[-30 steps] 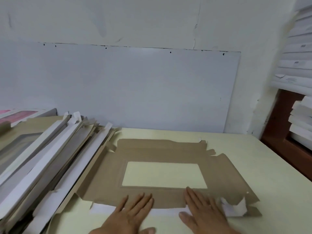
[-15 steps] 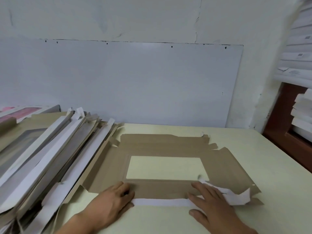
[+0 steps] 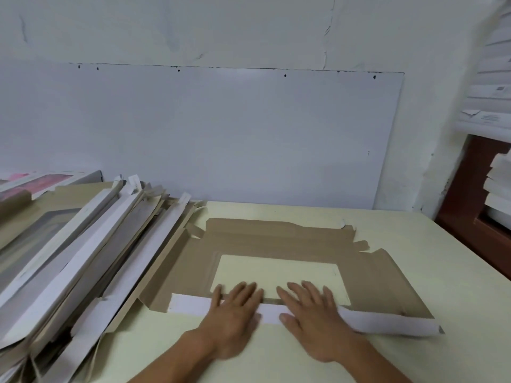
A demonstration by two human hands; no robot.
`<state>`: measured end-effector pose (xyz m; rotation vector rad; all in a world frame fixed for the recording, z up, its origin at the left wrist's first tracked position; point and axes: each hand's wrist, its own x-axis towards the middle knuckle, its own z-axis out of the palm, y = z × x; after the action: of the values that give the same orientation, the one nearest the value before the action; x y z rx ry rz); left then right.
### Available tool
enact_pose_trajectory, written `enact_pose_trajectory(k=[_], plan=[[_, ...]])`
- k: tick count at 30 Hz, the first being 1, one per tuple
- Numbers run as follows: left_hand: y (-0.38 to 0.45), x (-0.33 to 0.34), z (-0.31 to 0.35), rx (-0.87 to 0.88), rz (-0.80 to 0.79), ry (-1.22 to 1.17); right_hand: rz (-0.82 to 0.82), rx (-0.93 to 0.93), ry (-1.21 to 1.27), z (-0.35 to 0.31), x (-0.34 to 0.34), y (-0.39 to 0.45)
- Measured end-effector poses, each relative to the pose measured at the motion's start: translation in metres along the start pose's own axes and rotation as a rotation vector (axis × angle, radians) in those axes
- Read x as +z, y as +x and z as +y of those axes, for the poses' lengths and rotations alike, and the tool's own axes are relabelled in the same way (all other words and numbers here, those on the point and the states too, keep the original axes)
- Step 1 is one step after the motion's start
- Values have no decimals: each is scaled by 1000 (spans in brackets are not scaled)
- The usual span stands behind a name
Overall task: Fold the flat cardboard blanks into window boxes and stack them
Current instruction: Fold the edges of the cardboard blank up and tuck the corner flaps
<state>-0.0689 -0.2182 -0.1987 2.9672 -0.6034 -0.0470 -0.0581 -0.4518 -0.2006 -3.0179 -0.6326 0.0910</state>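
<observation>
The cardboard blank (image 3: pixel 276 244) lies flat, brown side up, on the table (image 3: pixel 414 244), reaching away from your hands toward the wall. Its window opening (image 3: pixel 276 272) sits just beyond your fingertips. The near flap (image 3: pixel 188 304) is folded over, white side up, and runs under both your palms, left to right. Your left hand (image 3: pixel 235 313) lies flat on that flap, fingers straight and slightly spread, pressing down. Your right hand (image 3: pixel 312 316) does the same just beside it, thumbs apart. To the right of your right hand the flap lifts off the table. Left of your left hand, a slanting pile of blanks (image 3: pixel 83 258) touches the blank's edge.
</observation>
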Motion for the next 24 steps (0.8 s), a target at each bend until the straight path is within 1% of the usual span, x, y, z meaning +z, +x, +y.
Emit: enact_pose_trajectory(k=[2,5,8,10,12,13,15,17,19,20,23,24], plan=[[3,7,11,26,-86,5,-89,-21,41,-8,6,4],[2,4,-3,-13,-144,0,-129,41,16,10,6,2],[-9,-3,-35,-102,-164,-7,-142,164,-63,49,5,-10],[-19,-7,-57,-170,-160,-6,-142,235,-66,73,5,-20],[-28,-11,-74,-221,-160,8,-141,271,-31,90,3,-29],[-31,-11,-80,-236,-156,19,-136,259,-11,95,2,-33],[-35,-11,-83,-236,-136,43,-92,181,64,102,-4,-42],[-37,-8,-82,-222,-67,68,-51,94,139,103,-19,-49],[-37,-5,-77,-211,-6,75,-51,42,121,99,-37,-53],[-37,-4,-72,-208,5,68,-75,37,86,93,-47,-54],[-35,-8,-33,-125,97,13,-215,42,11,70,-68,-56],[-36,-12,-19,-82,147,33,-256,38,1,61,-72,-55]])
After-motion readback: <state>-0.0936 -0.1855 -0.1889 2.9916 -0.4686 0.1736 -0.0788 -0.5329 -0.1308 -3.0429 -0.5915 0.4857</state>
